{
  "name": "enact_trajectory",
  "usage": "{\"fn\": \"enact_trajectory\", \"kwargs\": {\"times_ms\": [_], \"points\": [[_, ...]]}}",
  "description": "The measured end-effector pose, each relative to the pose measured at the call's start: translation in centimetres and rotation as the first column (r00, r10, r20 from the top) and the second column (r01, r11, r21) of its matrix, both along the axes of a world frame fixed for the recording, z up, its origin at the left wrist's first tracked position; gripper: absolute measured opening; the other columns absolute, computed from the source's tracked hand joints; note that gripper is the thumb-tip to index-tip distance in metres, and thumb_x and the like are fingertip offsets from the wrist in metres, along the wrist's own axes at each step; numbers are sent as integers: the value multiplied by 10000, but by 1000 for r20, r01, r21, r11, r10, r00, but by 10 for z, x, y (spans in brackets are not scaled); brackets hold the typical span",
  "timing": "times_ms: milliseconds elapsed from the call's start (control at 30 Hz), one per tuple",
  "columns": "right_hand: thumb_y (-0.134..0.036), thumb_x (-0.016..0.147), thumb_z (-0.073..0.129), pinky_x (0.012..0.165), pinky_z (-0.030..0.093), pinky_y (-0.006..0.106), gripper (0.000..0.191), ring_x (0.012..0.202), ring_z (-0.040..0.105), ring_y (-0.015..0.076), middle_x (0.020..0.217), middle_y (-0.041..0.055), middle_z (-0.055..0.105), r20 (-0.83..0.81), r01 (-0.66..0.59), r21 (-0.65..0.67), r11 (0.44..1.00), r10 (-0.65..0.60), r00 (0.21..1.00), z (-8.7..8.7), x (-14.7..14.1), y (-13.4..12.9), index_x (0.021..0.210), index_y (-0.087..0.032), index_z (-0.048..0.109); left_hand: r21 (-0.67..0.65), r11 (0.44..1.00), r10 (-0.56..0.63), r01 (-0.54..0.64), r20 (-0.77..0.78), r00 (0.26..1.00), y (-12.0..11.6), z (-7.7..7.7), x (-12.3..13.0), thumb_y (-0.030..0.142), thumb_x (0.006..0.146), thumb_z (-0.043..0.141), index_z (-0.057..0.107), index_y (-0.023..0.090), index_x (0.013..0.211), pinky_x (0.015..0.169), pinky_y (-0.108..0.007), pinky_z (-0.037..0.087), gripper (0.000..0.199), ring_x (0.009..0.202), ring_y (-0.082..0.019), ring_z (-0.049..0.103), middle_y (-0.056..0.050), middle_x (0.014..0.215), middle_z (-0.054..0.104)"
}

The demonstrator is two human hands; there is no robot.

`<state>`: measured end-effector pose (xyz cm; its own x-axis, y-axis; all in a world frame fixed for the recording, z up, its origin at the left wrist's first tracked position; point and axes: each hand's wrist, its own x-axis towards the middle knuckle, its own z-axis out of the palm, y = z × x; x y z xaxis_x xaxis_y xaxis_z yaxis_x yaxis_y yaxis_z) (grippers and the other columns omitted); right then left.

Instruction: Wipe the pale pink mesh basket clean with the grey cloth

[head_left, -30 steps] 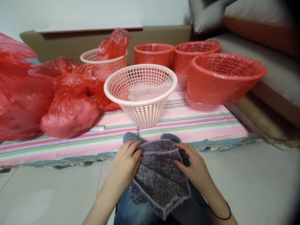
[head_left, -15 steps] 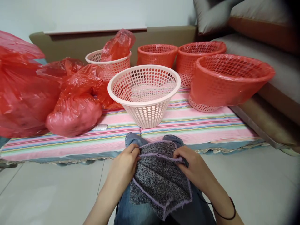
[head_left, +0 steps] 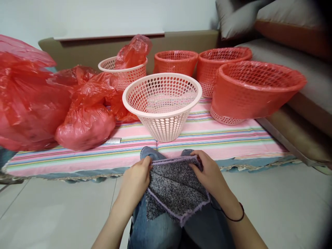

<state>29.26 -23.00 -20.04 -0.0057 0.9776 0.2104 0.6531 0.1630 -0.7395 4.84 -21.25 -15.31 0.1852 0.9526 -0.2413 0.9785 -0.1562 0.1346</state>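
A dark grey speckled cloth (head_left: 176, 190) with fuzzy purple edging lies folded across my lap, its lower corner hanging between my knees. My left hand (head_left: 138, 174) pinches its upper left corner. At the upper right corner, my right hand (head_left: 207, 169) grips the cloth between thumb and fingers. The top edge runs nearly straight between the two hands. Just beyond my knees stands a pale pink perforated basket (head_left: 166, 126), upright and with no bag over it.
A striped cloth (head_left: 135, 147) covers the low seat ahead. Red-bagged baskets (head_left: 241, 100) stand at the right and back. Filled red plastic bags (head_left: 85, 128) sit at left, before another pink basket (head_left: 103, 65) holding a red bag. Cushions (head_left: 290, 20) are stacked at right.
The cloth's front purple edge has moved up to meet the back edge, and its lower corner has risen. My right hand has moved up to the upper corner. The view has shifted slightly.
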Motion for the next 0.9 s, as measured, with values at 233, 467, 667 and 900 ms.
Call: {"fn": "enact_trajectory", "kwargs": {"times_ms": [233, 467, 667, 900], "points": [[-295, 846, 615, 712, 493, 357, 276, 762, 565, 214, 868, 36, 572, -29, 136, -5, 991, -136, 990, -13, 1, 4, 1098, -195, 566, 77, 997, 19, -28, 116, 993, 4, -15, 0, 206, 963, 389, 544, 197, 974, 750, -347, 435, 156, 972, -273, 636, -81, 1015, 657], [-263, 930, 576, 872, 493, 393, 229, 994, 582, 239, 1051, 88, 580, 90, 105, 271, 957, -134, 987, 9, 2, -17, 1148, -203, 616, 150, 969, 77, -198, 577, 813, 4, -9, -27, 400, 1002, 371, 578, 223, 1033, 844, -337, 464, 275, 967, -217, 648, -42, 1042, 679], [-328, 878, 689, 835, 532, 287, 241, 957, 615, 190, 1027, 46, 648, 136, -254, 192, 948, 231, 963, 36, -7, -68, 1095, -236, 638, 416, 906, -310, 81, 519, 796, -8, -2, -59, 134, 969, 383, 588, 267, 1152, 986, -281, 440, 306, 1157, -151, 580, -23, 1217, 634], [-80, 868, 581, 842, 532, 285, 135, 933, 618, 184, 911, 26, 680, 24, -267, 175, 948, 267, 963, 24, -41, -87, 895, -204, 629, 368, 864, -468, 345, 330, 820, -17, -12, -58, 72, 949, 352, 608, 264, 1191, 1109, -401, 391, 401, 1351, -204, 452, -57, 1438, 518]]}}
